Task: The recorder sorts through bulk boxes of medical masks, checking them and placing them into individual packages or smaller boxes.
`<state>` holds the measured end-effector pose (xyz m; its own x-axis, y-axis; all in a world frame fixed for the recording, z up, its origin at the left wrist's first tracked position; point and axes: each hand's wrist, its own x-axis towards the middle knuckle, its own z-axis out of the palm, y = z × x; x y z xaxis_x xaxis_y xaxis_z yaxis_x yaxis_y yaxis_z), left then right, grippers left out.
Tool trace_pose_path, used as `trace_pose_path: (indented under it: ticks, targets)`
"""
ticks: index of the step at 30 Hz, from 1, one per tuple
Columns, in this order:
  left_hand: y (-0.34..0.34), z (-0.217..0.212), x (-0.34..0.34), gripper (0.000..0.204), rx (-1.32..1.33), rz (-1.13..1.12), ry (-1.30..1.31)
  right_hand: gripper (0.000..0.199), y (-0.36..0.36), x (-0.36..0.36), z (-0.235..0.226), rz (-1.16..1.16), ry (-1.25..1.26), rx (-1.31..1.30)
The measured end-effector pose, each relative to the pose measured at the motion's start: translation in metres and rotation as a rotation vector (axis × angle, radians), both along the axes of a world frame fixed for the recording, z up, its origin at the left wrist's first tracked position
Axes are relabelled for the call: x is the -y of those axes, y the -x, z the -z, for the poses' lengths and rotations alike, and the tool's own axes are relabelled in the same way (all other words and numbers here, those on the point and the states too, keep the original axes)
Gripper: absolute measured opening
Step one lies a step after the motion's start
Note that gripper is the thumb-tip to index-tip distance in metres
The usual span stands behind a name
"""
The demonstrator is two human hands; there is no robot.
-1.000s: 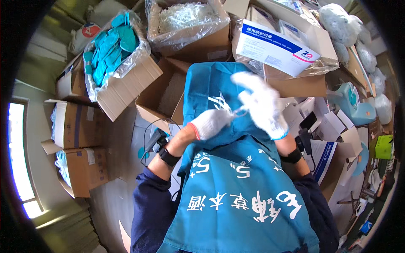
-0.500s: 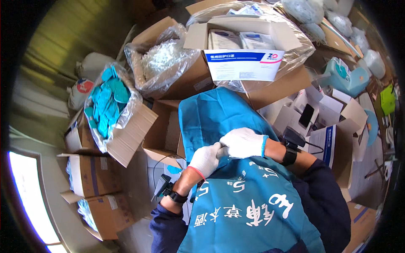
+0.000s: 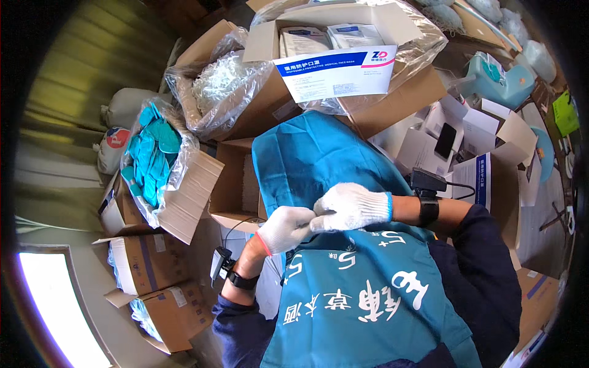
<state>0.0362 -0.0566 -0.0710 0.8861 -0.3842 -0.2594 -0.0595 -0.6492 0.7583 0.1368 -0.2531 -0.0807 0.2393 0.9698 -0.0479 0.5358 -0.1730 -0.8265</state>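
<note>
At the left, near side, a bright window (image 3: 61,306) stands in the wall, with a curtain (image 3: 73,98) farther off. Right of the window are two brown cartons, the near one (image 3: 178,316) just beside the far one (image 3: 156,264). Beyond them, teal pieces (image 3: 153,153) fill a plastic-lined box (image 3: 193,199), and to its right an open carton (image 3: 228,205) sits low. Farther off, white strips (image 3: 227,80) fill another lined box.

The left hand (image 3: 287,229), in a white glove with a red cuff, has its fingers curled and meets the right hand (image 3: 353,208), whose glove has a blue cuff. The fingertips press together; whether they pinch anything I cannot tell. Both hands are over a teal apron (image 3: 356,273), which spreads across the person's front and on beyond the hands.

Past the apron, a white box (image 3: 337,92) holding flat packs (image 3: 353,35) rests on a lined carton (image 3: 402,101). At the right, a phone (image 3: 445,141) lies among white boxes (image 3: 420,150), with a pale blue jug (image 3: 500,83) beyond.
</note>
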Motion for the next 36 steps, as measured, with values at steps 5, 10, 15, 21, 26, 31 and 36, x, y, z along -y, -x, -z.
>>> trace_pose_path:
  ticks: [5, 10, 15, 21, 26, 31, 36]
  targets:
    - [0.021, -0.032, 0.013, 0.009, -0.154, -0.102, 0.428, 0.052, 0.012, 0.007, -0.035, -0.009, -0.108, -0.056]
    - [0.033, -0.062, 0.02, 0.012, 0.033, 0.178, 0.345, 0.049, 0.024, 0.026, -0.065, -0.151, -0.209, -0.136]
    - [0.043, -0.086, 0.022, 0.007, 0.128, 0.19, 0.398, 0.032, 0.022, 0.038, -0.083, -0.324, -0.326, 0.02]
    - [0.056, -0.095, 0.009, 0.011, 0.166, 0.21, 0.358, 0.037, 0.02, 0.053, -0.091, -0.315, -0.231, -0.084]
    - [0.064, -0.09, 0.006, 0.01, 0.15, 0.186, 0.388, 0.038, 0.026, 0.055, -0.089, -0.306, -0.351, -0.042]
    - [0.087, -0.094, -0.036, 0.025, 0.013, -0.147, 0.343, 0.037, 0.018, 0.075, -0.106, -0.139, -0.196, -0.16]
    - [0.07, -0.077, -0.024, 0.036, -0.278, -0.326, 0.57, 0.029, -0.001, 0.064, -0.102, 0.133, 0.004, -0.545]
